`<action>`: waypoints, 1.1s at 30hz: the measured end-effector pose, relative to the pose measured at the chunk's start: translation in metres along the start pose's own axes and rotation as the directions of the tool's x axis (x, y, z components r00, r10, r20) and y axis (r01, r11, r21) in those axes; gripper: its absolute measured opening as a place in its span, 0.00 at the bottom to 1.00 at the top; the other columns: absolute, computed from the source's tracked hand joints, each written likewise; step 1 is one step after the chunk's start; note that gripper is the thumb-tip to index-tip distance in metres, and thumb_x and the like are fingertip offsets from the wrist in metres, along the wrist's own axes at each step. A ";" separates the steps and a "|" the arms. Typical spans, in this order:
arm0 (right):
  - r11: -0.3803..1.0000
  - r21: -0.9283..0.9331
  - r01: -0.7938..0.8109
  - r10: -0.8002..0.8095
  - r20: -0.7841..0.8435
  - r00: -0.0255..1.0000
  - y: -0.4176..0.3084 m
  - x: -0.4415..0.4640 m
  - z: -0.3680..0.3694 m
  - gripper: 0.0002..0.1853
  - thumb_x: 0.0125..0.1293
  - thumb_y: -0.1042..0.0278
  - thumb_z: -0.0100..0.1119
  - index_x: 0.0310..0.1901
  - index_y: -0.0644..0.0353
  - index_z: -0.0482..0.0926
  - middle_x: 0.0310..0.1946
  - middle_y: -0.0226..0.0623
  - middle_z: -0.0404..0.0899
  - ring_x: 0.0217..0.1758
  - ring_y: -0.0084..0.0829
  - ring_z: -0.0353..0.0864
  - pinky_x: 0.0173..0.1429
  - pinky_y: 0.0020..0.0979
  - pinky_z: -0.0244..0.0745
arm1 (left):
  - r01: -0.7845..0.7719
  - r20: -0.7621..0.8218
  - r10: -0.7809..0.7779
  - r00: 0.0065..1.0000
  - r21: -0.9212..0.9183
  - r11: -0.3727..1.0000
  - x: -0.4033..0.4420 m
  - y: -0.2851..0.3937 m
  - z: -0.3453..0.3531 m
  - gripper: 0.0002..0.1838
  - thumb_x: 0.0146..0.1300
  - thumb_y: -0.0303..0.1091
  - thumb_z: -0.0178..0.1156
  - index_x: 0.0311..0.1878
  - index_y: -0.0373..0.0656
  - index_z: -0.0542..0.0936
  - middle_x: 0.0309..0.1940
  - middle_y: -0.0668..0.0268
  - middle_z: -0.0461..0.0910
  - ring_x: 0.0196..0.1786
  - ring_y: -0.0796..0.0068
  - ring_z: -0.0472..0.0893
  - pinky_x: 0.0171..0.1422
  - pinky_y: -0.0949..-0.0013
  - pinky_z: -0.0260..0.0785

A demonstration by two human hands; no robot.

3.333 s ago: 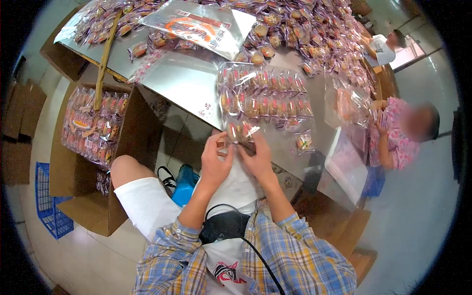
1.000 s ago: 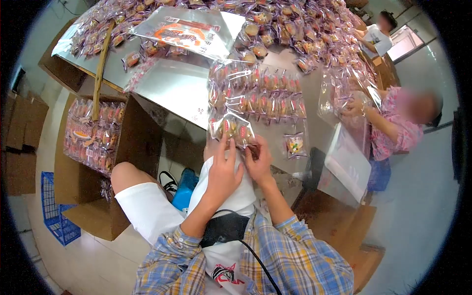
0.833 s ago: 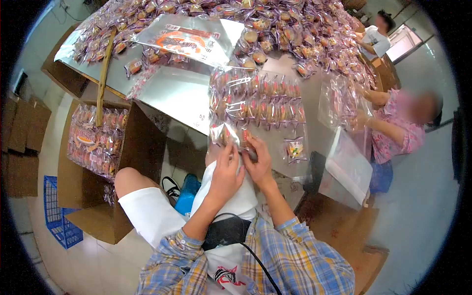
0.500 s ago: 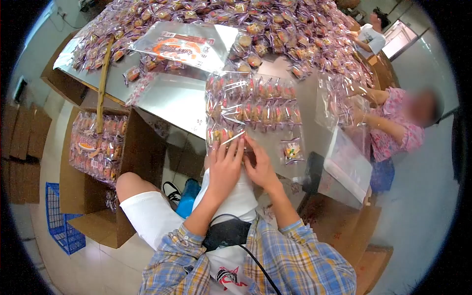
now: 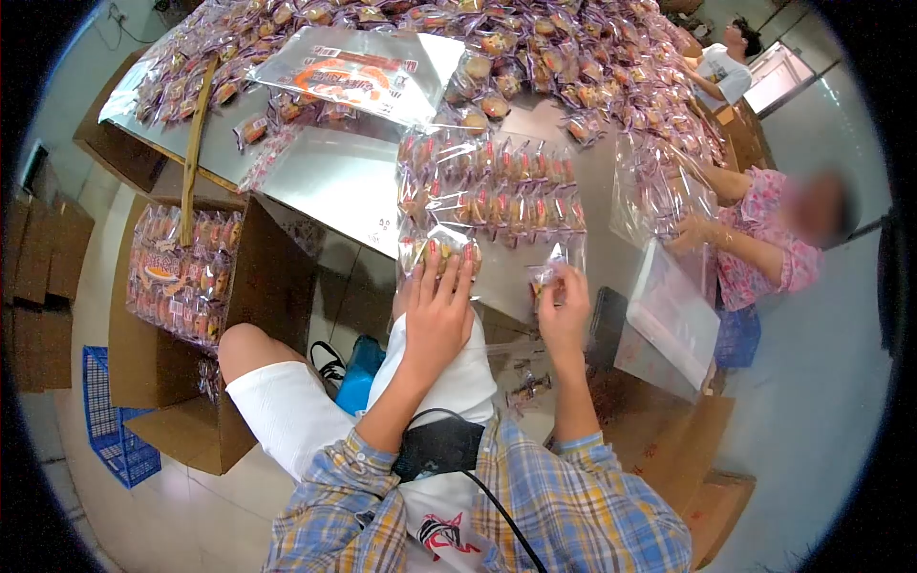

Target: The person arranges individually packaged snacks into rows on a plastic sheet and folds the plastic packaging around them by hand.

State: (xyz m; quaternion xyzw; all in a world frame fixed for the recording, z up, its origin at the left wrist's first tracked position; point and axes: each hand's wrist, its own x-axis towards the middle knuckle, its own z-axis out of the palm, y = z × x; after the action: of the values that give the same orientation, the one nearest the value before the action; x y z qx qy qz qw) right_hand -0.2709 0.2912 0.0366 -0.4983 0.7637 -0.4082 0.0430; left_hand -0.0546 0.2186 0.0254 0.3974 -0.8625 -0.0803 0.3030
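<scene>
In front of me lies a large clear bag [image 5: 506,248] with two full rows of individually wrapped cakes [image 5: 497,208] standing on edge. A shorter third row [image 5: 458,256] sits at its near left. My left hand [image 5: 439,310] rests there, fingers stretched out over the near side of this short row. To the right, my right hand [image 5: 564,310] pinches a single wrapped cake [image 5: 541,279] between thumb and fingers. That cake is near the bag's right side, partly hidden by the fingers.
A big heap of wrapped cakes [image 5: 535,57] covers the back of the table. A printed clear bag [image 5: 358,81] lies before it. An open carton [image 5: 267,286] at left holds a filled bag [image 5: 181,277]. A co-worker [image 5: 764,239] handles another bag at right, beside a white tray [image 5: 673,315].
My right hand has moved right, away from my left hand, and has taken hold of the lone wrapped cake. My left hand stays at the short row. The co-worker's hands have shifted slightly.
</scene>
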 end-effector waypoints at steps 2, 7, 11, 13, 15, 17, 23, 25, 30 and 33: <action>0.970 -0.147 0.192 -0.191 0.022 0.981 -0.012 0.003 0.006 0.18 0.63 0.69 0.69 0.55 0.61 0.84 0.59 0.49 0.82 0.65 0.54 0.78 0.71 0.52 0.71 | -0.004 0.028 0.004 1.000 0.002 1.000 -0.004 -0.002 0.003 0.37 0.61 0.33 0.66 0.76 0.42 0.73 0.71 0.56 0.76 0.80 0.46 0.66 0.83 0.39 0.58; 0.945 -0.221 0.242 -0.223 0.110 0.969 -0.001 0.000 0.012 0.27 0.60 0.71 0.71 0.62 0.61 0.80 0.63 0.46 0.79 0.66 0.51 0.78 0.72 0.46 0.71 | -0.011 -0.026 0.011 1.000 -0.024 1.000 0.001 -0.001 -0.002 0.33 0.62 0.31 0.64 0.73 0.39 0.76 0.69 0.52 0.76 0.82 0.42 0.64 0.84 0.39 0.56; 0.913 0.388 -0.124 0.101 0.078 0.992 0.008 -0.003 0.027 0.27 0.65 0.74 0.72 0.66 0.60 0.77 0.60 0.37 0.80 0.61 0.32 0.80 0.65 0.33 0.76 | 0.021 -0.009 -0.022 1.000 -0.088 0.996 -0.002 0.001 -0.001 0.31 0.63 0.30 0.62 0.72 0.38 0.77 0.70 0.53 0.75 0.82 0.42 0.63 0.85 0.40 0.53; 0.751 0.602 -0.271 0.211 0.170 0.963 -0.001 -0.005 0.042 0.25 0.72 0.72 0.69 0.68 0.61 0.74 0.62 0.34 0.80 0.58 0.23 0.79 0.63 0.29 0.77 | 0.023 -0.021 -0.025 0.999 -0.094 0.995 -0.001 0.003 -0.003 0.31 0.63 0.31 0.63 0.71 0.39 0.78 0.68 0.53 0.76 0.81 0.43 0.65 0.84 0.40 0.54; 0.701 0.659 -0.273 0.188 0.198 0.962 -0.011 -0.008 0.062 0.24 0.73 0.71 0.69 0.67 0.63 0.74 0.61 0.35 0.80 0.60 0.25 0.80 0.63 0.30 0.80 | 0.005 -0.050 -0.010 0.999 -0.111 0.994 -0.001 0.002 -0.001 0.31 0.63 0.31 0.64 0.71 0.39 0.79 0.66 0.54 0.77 0.79 0.44 0.67 0.83 0.40 0.56; 0.621 0.712 -0.327 0.169 0.285 0.943 -0.014 -0.009 0.076 0.27 0.71 0.73 0.68 0.70 0.64 0.73 0.66 0.40 0.79 0.67 0.31 0.80 0.69 0.34 0.77 | -0.025 -0.092 0.012 0.996 -0.139 0.990 -0.010 -0.004 0.004 0.30 0.62 0.32 0.65 0.70 0.40 0.79 0.64 0.54 0.77 0.77 0.45 0.69 0.81 0.40 0.58; 0.823 0.567 -0.026 -0.103 0.194 0.976 -0.011 -0.007 0.081 0.39 0.64 0.83 0.64 0.79 0.61 0.67 0.72 0.49 0.75 0.78 0.45 0.71 0.82 0.39 0.62 | 0.107 -0.148 -0.101 0.984 0.035 0.994 -0.002 0.001 -0.001 0.31 0.61 0.32 0.67 0.69 0.37 0.80 0.65 0.51 0.78 0.75 0.44 0.71 0.77 0.44 0.63; 0.884 0.453 0.113 -0.196 0.142 0.970 -0.012 -0.004 0.082 0.40 0.64 0.82 0.65 0.79 0.59 0.67 0.70 0.49 0.76 0.77 0.46 0.72 0.81 0.39 0.64 | 0.108 -0.152 -0.096 0.984 0.070 0.992 0.009 0.000 -0.003 0.30 0.60 0.30 0.66 0.68 0.34 0.79 0.68 0.46 0.76 0.76 0.41 0.70 0.81 0.44 0.60; 0.907 0.361 0.219 -0.276 0.113 0.955 -0.006 0.001 0.083 0.39 0.66 0.85 0.67 0.78 0.57 0.70 0.69 0.42 0.71 0.63 0.35 0.81 0.61 0.30 0.82 | 0.078 -0.090 -0.065 0.994 0.145 0.986 0.029 -0.007 -0.007 0.26 0.59 0.27 0.65 0.64 0.39 0.81 0.67 0.50 0.77 0.76 0.40 0.69 0.84 0.42 0.56; 0.906 0.398 0.145 -0.213 0.133 0.968 0.007 0.005 0.092 0.39 0.63 0.83 0.72 0.76 0.57 0.72 0.59 0.41 0.72 0.54 0.33 0.84 0.54 0.30 0.84 | 0.068 -0.059 -0.057 0.997 0.193 0.979 0.033 -0.011 -0.007 0.24 0.61 0.24 0.61 0.63 0.40 0.82 0.68 0.54 0.78 0.74 0.45 0.72 0.81 0.45 0.60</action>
State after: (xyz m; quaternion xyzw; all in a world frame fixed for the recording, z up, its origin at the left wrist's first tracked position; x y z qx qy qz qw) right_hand -0.2346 0.2353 -0.0273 -0.5818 0.6128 -0.5077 0.1684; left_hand -0.0596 0.1876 0.0419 0.4540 -0.8450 0.0054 0.2827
